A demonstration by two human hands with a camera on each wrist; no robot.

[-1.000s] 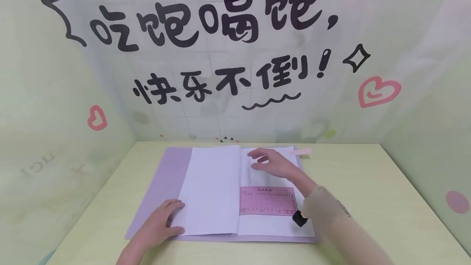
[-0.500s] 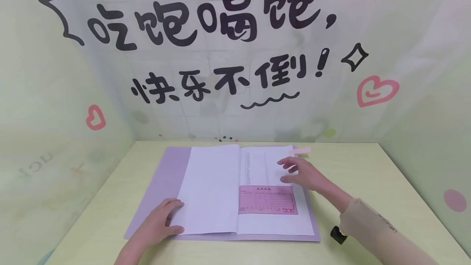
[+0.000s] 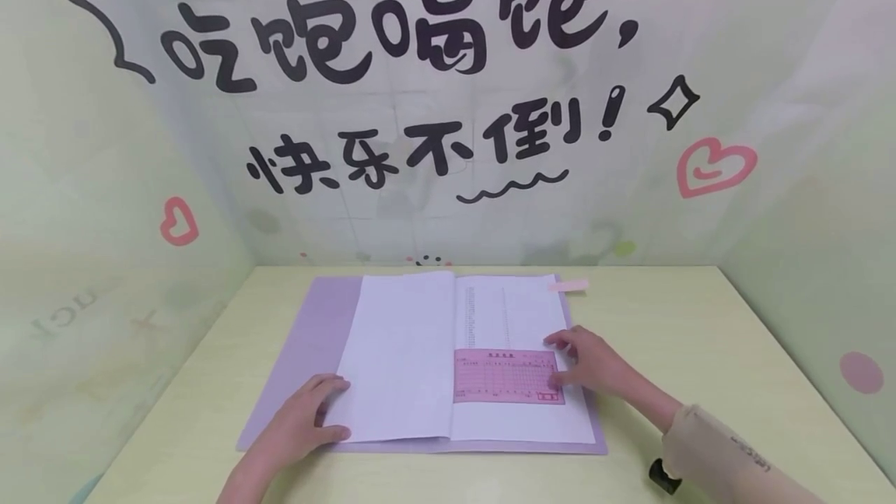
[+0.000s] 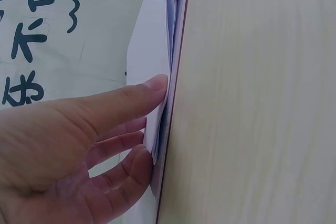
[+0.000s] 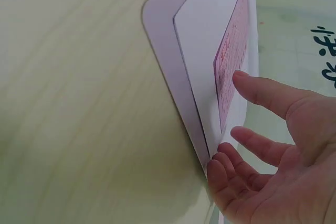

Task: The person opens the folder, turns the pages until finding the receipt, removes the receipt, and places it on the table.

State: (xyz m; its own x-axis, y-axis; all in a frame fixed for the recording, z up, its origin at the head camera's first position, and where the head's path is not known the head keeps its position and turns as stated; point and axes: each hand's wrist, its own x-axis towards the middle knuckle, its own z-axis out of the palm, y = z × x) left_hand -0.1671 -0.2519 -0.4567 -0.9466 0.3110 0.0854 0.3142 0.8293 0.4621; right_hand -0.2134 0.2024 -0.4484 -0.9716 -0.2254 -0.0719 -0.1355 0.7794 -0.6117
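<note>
A purple folder (image 3: pixel 301 341) lies open on the table, with white sheets inside. My left hand (image 3: pixel 301 422) rests on the turned-over blank sheet (image 3: pixel 399 348), its thumb and fingers spread along the left side. In the left wrist view the thumb (image 4: pixel 155 83) presses on the paper near its edge. On the printed right-hand page (image 3: pixel 521 424) lies a pink form slip (image 3: pixel 500 376) with ruled boxes. My right hand (image 3: pixel 595 364) is at that slip's right end, fingers loosely bent. In the right wrist view its thumb (image 5: pixel 252 85) is over the slip; contact is unclear.
A pale pink tab (image 3: pixel 570 285) sticks out from the page's upper right edge. The light wood table (image 3: pixel 700 348) extends around the folder. Behind it stands a wall covering (image 3: pixel 392 239) with black lettering, with side panels left and right.
My right hand has gone from above the upper page to the right, then down toward the pink slip's right end. The left hand stays on the sheet.
</note>
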